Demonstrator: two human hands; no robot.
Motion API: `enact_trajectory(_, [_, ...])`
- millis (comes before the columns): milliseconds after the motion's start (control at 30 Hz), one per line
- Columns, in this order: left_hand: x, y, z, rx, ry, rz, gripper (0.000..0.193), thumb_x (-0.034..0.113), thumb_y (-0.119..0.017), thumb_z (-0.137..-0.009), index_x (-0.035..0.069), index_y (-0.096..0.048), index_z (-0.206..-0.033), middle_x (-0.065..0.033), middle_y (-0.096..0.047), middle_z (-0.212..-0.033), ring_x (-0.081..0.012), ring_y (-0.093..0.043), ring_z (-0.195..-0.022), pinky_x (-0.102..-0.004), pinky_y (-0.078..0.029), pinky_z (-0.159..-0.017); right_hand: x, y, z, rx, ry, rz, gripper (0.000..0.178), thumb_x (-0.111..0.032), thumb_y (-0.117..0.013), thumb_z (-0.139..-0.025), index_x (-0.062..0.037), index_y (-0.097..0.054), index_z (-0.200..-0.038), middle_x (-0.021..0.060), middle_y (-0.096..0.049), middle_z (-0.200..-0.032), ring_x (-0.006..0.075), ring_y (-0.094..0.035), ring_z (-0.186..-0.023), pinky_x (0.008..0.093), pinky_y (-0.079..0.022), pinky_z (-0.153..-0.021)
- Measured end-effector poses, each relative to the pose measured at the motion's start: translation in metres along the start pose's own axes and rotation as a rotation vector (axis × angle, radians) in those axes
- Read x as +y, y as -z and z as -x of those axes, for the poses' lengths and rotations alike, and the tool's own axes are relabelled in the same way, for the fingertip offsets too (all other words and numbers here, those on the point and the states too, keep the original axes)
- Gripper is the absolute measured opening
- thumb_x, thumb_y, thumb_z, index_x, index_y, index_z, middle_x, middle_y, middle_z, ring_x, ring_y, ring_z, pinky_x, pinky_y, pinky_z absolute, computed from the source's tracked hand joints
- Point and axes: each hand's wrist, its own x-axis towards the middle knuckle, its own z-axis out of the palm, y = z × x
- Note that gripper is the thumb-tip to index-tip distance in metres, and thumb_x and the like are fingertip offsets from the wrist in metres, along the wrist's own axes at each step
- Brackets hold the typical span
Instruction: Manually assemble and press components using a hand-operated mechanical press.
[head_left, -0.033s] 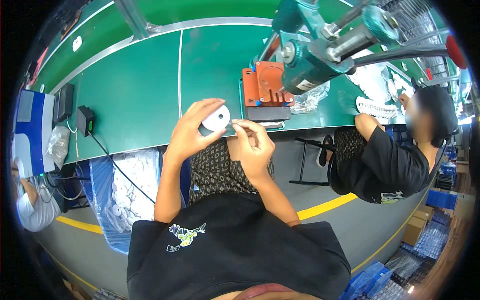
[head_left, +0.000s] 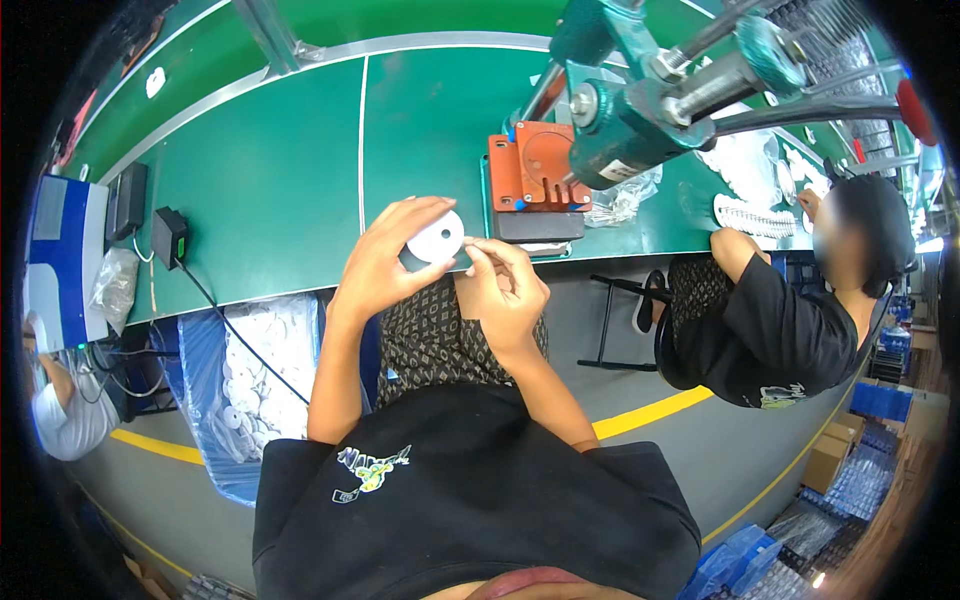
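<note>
- green workbench (head_left: pixel 300 190) spans the view, an orange fixture (head_left: pixel 535 170) on it.
- left hand (head_left: pixel 385 265) curls around a small white roll (head_left: pixel 435 240) at the bench's near edge.
- right hand (head_left: pixel 505 285) pinches the roll's side with its fingertips.

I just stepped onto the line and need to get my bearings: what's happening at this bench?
A seated person holds a small white roll in the left hand, while the right hand pinches at its edge with the fingers. They work at the front edge of a green bench, just left of an orange fixture under a teal press. A blue bin of white parts sits below. A co-worker sits to the right.
</note>
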Motion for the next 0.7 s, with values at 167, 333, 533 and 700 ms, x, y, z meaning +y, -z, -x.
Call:
enact_trajectory(167, [-0.008,-0.002,-0.001,-0.022,-0.095,-0.105,0.055,0.017,-0.076,-0.071,0.007,-0.063,-0.124,-0.0124,-0.061,-0.129,-0.0321,-0.055,-0.122,-0.0463,-0.035,-0.111,0.010,-0.003,0.001,0.014,-0.051,-0.088,0.013,0.005,-0.062,-0.092,0.0060,-0.058,-0.105,0.0167,-0.072,-0.101,0.0118,-0.067,-0.074,0.0247,-0.056,-0.067])
enact_trajectory(333, [-0.011,-0.003,-0.001,0.001,-0.101,-0.107,0.047,0.018,-0.073,-0.074,0.009,-0.065,-0.119,-0.0085,-0.061,-0.129,-0.0298,-0.055,-0.120,-0.0448,-0.038,-0.110,0.012,-0.003,0.000,0.016,0.003,-0.042,0.013,0.004,-0.065,-0.090,0.0064,-0.060,-0.102,0.0139,-0.073,-0.097,0.0120,-0.068,-0.069,0.0246,-0.055,-0.062])
enact_trajectory(533, [-0.005,-0.003,-0.002,-0.015,-0.060,-0.077,0.049,0.015,-0.075,-0.070,0.008,-0.065,-0.118,-0.0110,-0.061,-0.129,-0.0331,-0.053,-0.124,-0.0454,-0.037,-0.110,0.020,0.001,0.000,0.021,0.125,0.090,0.013,0.004,-0.068,-0.087,0.0036,-0.063,-0.099,0.0139,-0.073,-0.094,0.0153,-0.070,-0.069,0.0247,-0.054,-0.059])
enact_trajectory(700, [-0.008,-0.001,0.000,-0.044,-0.044,-0.063,0.050,0.016,-0.075,-0.069,0.008,-0.065,-0.117,-0.0111,-0.059,-0.133,-0.0349,-0.050,-0.126,-0.0448,-0.038,-0.109,0.006,-0.001,-0.009,-0.032,0.288,0.395,0.015,0.002,-0.072,-0.083,0.0016,-0.065,-0.096,0.0142,-0.072,-0.092,0.0228,-0.070,-0.068,0.0289,-0.054,-0.059])
